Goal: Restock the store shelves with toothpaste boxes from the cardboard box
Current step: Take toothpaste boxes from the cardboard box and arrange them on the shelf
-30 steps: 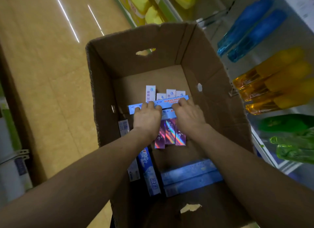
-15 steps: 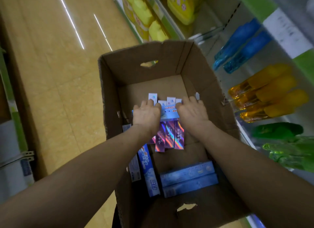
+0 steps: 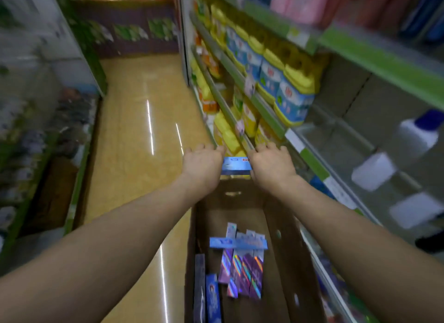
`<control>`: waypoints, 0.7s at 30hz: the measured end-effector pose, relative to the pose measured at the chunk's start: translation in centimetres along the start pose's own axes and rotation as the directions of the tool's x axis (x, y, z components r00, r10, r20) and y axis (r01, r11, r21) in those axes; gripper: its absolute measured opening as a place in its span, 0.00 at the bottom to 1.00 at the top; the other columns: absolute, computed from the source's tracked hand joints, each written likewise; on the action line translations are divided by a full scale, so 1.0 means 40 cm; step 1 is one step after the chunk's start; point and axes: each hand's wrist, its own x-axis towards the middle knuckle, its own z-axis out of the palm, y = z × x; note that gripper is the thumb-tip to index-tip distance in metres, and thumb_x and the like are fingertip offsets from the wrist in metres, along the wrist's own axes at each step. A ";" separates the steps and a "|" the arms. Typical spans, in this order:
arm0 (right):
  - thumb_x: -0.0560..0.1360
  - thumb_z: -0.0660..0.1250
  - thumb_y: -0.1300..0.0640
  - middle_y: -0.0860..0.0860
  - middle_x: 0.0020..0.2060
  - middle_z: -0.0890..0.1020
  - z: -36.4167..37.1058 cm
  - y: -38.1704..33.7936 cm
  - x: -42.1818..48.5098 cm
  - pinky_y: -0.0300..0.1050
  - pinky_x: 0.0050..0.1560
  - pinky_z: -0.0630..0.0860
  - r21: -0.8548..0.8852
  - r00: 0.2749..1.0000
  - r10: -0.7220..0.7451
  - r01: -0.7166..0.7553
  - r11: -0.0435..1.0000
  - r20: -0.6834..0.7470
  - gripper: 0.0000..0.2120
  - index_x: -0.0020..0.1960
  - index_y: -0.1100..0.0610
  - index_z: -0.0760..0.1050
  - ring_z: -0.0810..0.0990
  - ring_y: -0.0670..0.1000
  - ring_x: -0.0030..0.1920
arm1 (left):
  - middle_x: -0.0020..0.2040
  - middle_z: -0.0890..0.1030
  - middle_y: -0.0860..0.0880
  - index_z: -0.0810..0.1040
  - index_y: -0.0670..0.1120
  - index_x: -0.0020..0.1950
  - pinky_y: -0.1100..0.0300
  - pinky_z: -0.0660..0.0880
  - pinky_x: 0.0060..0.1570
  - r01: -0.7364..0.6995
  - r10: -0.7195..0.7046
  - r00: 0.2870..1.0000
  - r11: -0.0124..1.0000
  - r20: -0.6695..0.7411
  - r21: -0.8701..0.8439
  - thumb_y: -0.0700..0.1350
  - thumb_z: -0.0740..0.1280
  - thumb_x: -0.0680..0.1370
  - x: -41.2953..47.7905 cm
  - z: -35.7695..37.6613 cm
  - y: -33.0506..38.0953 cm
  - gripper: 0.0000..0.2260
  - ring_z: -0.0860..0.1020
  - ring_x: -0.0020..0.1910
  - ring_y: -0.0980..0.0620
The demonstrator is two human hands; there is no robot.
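**Fig.** Transfer step, carton to shelf. One blue toothpaste box (image 3: 236, 166) is held crosswise btwn both hands. It is raised above the far rim of the cardboard box (image 3: 286, 238) and sits close to the shelves (image 3: 312, 161) on the right.

- **Grip:** the left hand (image 3: 203, 164) grips the box's left end and the right hand (image 3: 272, 165) its right end. Fingers of both reach over the far side, so only the middle of the box shows. Whether a 2nd box is stacked in the grip cannot be told (motion blur).
- **Stock left:** the rest lies in the cardboard box, well below the hands and nearer the camera. A second blue box (image 3: 237, 243) lies across a row of purple holographic boxes (image 3: 242, 272). More blue boxes (image 3: 212, 296) lie along the left wall.
- **Judgement:** pick done, placing not yet. Several boxes remain, so the task is prob. far from finished.
- **Next move:** it calls for swinging the load right to a free shelf bay and keeping it level. It must stay clear of the yellow packs (image 3: 228, 135) just beyond the fingertips and of the shelf rail. White bottles (image 3: 373, 171) stand in a bay further right. Which bay takes toothpaste isn't evident.
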 end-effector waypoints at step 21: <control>0.77 0.63 0.53 0.52 0.57 0.74 -0.823 -0.658 -0.006 0.50 0.54 0.68 -0.108 0.670 -0.413 0.447 0.888 -0.617 0.15 0.63 0.52 0.71 0.71 0.55 0.58 | 0.59 0.73 0.48 0.68 0.49 0.60 0.49 0.66 0.55 0.528 -0.432 0.778 0.843 -0.456 0.103 0.46 0.66 0.76 -0.530 -0.615 -0.752 0.15 0.69 0.61 0.46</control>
